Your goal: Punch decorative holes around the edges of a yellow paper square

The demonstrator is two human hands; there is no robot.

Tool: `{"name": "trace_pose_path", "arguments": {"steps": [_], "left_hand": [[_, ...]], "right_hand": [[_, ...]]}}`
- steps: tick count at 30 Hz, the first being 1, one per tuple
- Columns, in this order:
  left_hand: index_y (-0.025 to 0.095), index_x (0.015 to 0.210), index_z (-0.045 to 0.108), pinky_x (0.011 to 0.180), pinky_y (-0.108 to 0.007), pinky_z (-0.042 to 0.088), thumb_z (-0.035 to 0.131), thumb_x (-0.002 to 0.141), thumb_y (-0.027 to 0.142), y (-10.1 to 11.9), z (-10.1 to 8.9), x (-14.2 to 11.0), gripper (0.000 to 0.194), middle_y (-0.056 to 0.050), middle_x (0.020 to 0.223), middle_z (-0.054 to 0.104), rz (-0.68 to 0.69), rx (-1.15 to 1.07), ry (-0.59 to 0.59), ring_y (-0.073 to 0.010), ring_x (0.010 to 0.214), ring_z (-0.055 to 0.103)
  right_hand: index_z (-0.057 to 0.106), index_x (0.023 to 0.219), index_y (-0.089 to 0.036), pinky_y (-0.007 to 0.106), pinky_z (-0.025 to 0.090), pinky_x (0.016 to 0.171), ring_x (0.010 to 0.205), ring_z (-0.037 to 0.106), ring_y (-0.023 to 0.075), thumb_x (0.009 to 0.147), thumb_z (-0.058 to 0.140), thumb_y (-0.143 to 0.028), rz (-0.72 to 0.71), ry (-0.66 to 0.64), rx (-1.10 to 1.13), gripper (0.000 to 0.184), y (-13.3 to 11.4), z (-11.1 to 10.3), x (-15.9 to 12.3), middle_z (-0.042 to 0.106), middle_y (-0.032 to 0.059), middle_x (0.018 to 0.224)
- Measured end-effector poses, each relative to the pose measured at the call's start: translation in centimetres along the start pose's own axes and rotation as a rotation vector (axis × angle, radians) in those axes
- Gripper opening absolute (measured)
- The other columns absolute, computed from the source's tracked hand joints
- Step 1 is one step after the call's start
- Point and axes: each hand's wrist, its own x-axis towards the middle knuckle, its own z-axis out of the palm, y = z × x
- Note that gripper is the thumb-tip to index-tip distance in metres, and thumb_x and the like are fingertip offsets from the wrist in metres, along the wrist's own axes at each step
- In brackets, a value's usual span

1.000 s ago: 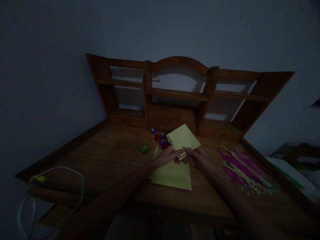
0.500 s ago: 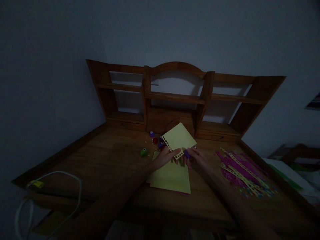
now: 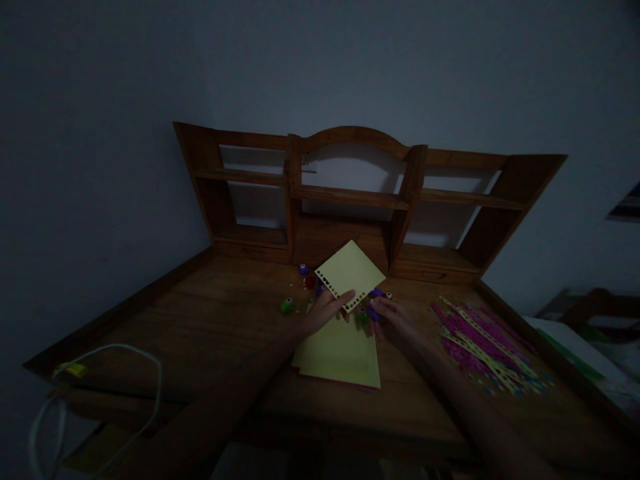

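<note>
One yellow sheet (image 3: 351, 268) is clamped between the thumb and fingers of the left hand (image 3: 326, 312), above one stack of paper (image 3: 341, 353). One purple punch (image 3: 373, 313) is gripped in the fingers of the right hand (image 3: 394, 315). One green punch (image 3: 287, 307) is located on the desk (image 3: 215, 313). Since half a second earlier, the purple punch has been separated from the sheet's holed edge.

The light in this room is weak. A wooden counter (image 3: 190, 327) stands against a plain, bluish-grey wall (image 3: 350, 67). On its back part rises a wooden shelf unit (image 3: 350, 195) with an arched middle, behind which a pale socket plate (image 3: 311, 167) is visible.
</note>
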Motion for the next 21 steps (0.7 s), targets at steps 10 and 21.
{"name": "trace_pose_path", "arguments": {"steps": [10,21], "left_hand": [[0.016,0.093,0.061,0.043,-0.025,0.041,0.057,0.08,0.06,-1.7,-1.5,1.6,0.046,-0.008,0.077,0.071,-0.076,-0.044,0.273,-0.012,0.043,0.054],[0.013,0.097,0.062,0.051,-0.024,0.044,0.055,0.081,0.06,-2.0,-2.2,1.5,0.051,-0.008,0.077,0.069,-0.154,-0.205,0.339,-0.0109,0.049,0.055]], "right_hand": [[0.059,0.072,-0.019,0.023,0.023,0.036,0.038,0.038,0.0079,0.083,0.063,-0.049,-0.153,0.237,0.031,0.032,-2.1,-0.4,-0.3,0.056,-0.0019,0.053],[0.056,0.063,-0.023,0.025,0.025,0.036,0.038,0.038,0.0107,0.079,0.063,-0.058,-0.21,0.408,-0.051,0.039,-3.4,-1.0,-0.8,0.053,-0.001,0.051]]}}
